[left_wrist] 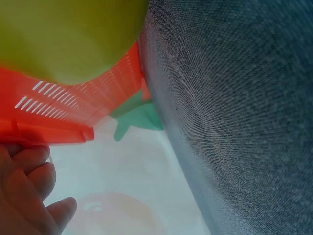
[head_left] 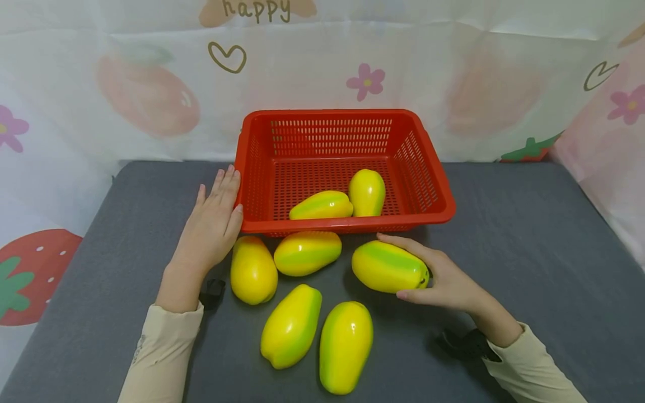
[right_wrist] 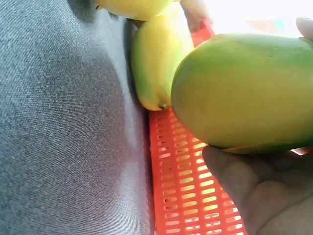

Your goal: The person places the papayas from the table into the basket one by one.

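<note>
Cream sleeves (head_left: pixel 163 352) are wrinkling softly near their cuffs (head_left: pixel 176 320), while black devices (head_left: pixel 467 343) are showing at both wrists (head_left: pixel 182 284).

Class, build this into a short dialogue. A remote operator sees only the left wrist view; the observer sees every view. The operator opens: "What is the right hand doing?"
Observer: The right hand grips a yellow-green papaya.
Operator: I can't see into the red plastic basket. Does anything show inside?
Observer: Yes, two papayas show in there.
Operator: And besides the gripped one, how many lie outside, on the grey cloth?
Observer: Four more papayas.
</note>
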Tool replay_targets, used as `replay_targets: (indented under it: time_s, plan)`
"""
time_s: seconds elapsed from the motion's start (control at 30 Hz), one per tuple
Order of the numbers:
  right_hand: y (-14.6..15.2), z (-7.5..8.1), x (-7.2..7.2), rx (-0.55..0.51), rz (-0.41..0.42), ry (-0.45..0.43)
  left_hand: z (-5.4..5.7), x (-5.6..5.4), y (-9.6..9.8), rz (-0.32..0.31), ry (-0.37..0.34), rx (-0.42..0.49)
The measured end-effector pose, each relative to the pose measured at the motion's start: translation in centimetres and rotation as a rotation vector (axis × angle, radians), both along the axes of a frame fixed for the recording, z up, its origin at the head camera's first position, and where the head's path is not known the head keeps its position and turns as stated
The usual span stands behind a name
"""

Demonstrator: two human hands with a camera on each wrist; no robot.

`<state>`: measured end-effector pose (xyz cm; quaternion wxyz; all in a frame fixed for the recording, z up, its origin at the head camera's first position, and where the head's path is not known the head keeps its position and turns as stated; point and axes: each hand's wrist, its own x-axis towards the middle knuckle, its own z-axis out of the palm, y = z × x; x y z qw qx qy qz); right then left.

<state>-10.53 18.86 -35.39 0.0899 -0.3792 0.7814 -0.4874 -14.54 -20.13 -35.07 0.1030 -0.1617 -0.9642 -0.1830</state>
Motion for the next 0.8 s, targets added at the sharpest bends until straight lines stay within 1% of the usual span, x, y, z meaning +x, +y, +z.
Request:
replay_targets:
  time_s: [0.17, 0.3, 0.37, 0.5, 0.63, 0.7, 0.8]
  plan:
    - [0.1, 0.2, 0.0, -0.040, 0.023, -0.012, 0.1, 0.1, 0.0, -0.002, -0.011, 0.006]
    - [0.2, 0.3, -0.1, -0.079, 0.035, 0.017, 0.1, 0.1, 0.0, 0.000, -0.011, 0.005]
    - [0.1, 0.5, -0.1, -0.103, 0.049, 0.045, 0.0, 0.1, 0.0, 0.003, -0.011, 0.006]
    - [-0.3, 1.1, -0.3, -0.144, 0.093, 0.093, 0.0, 0.2, -0.1, 0.007, -0.011, 0.007]
    - [-0.8, 1.9, -0.7, -0.170, 0.134, 0.102, 0.0, 0.2, -0.1, 0.008, -0.012, 0.006]
    - [-1.0, 2.3, -0.9, -0.175, 0.139, 0.104, 0.0, 0.1, -0.1, 0.006, -0.012, 0.008]
    - [-1.3, 2.8, -1.1, -0.165, 0.126, 0.083, 0.0, 0.1, 0.0, 0.004, -0.011, 0.010]
